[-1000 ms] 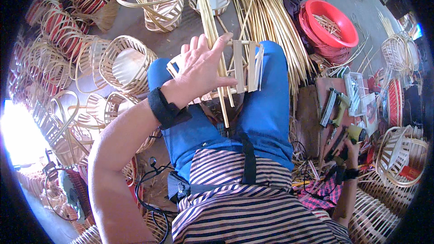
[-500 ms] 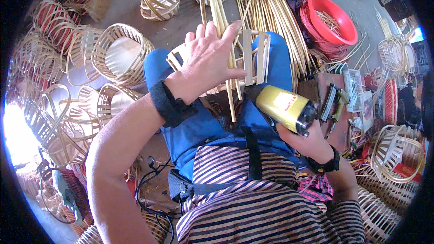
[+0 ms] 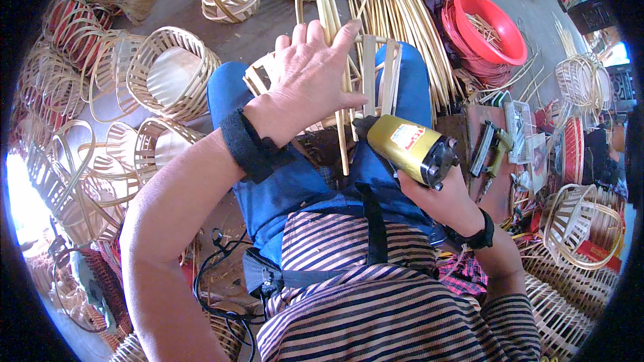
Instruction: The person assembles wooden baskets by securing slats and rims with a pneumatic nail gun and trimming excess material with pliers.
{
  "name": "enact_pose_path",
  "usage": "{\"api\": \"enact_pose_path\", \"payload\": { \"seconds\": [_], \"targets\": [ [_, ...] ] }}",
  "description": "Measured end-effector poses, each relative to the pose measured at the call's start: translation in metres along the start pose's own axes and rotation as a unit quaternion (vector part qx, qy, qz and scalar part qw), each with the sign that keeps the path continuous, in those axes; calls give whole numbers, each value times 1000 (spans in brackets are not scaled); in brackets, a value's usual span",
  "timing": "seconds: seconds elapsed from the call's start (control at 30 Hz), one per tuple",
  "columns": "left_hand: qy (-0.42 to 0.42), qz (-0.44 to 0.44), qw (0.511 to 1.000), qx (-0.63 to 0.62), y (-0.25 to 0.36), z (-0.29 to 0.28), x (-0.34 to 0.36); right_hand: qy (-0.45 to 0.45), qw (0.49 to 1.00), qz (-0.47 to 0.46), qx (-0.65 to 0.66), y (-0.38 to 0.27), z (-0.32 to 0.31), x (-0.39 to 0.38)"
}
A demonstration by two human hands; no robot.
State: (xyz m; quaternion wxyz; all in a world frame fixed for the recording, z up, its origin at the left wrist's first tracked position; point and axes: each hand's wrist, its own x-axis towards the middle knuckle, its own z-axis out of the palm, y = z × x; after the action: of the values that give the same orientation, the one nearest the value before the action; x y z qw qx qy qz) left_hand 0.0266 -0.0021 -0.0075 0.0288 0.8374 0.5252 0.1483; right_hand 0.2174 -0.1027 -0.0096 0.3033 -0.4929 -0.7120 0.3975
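A wooden-slat basket (image 3: 369, 77) sits between my knees. My left hand (image 3: 305, 80) lies over its near side, gripping it along with long pale wooden strips (image 3: 327, 3) that run upward past the rim; the thumb and index finger lie either side of them. The strips' lower ends (image 3: 343, 151) hang below the hand. My right hand (image 3: 439, 198) is closed around a gold-and-black pneumatic stapler (image 3: 402, 144). Its dark nose (image 3: 363, 124) is by the strips at the basket's lower edge; whether it touches them I cannot tell. The stapler's body hides its handle.
Slatted baskets (image 3: 144, 70) crowd the left, and more (image 3: 580, 221) lie at the right. A long bundle of thin sticks (image 3: 402, 33) stretches ahead beside a red basin (image 3: 513, 40). Another nail gun (image 3: 495, 151) rests on a board at the right. Black cables (image 3: 201, 275) lie below-left.
My right hand has brought the stapler left and slightly up, closer to the strips at the basket. The left hand keeps its hold; the whole view has shifted a little.
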Motion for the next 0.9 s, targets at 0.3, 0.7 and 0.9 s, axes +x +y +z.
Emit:
{"api": "enact_pose_path", "payload": {
  "seconds": [0.3,0.7,0.9],
  "targets": [
    [111,53,992,-28,-20,1,3,18,986,124,107,-4,-8,-11],
    [206,56,965,-153,-25,-8,15,45,990,63,120,-4,-1,-8],
    [204,-16,963,-174,-20,-14,18,19,998,26,62,-5,-1,-4]
  ]
}}
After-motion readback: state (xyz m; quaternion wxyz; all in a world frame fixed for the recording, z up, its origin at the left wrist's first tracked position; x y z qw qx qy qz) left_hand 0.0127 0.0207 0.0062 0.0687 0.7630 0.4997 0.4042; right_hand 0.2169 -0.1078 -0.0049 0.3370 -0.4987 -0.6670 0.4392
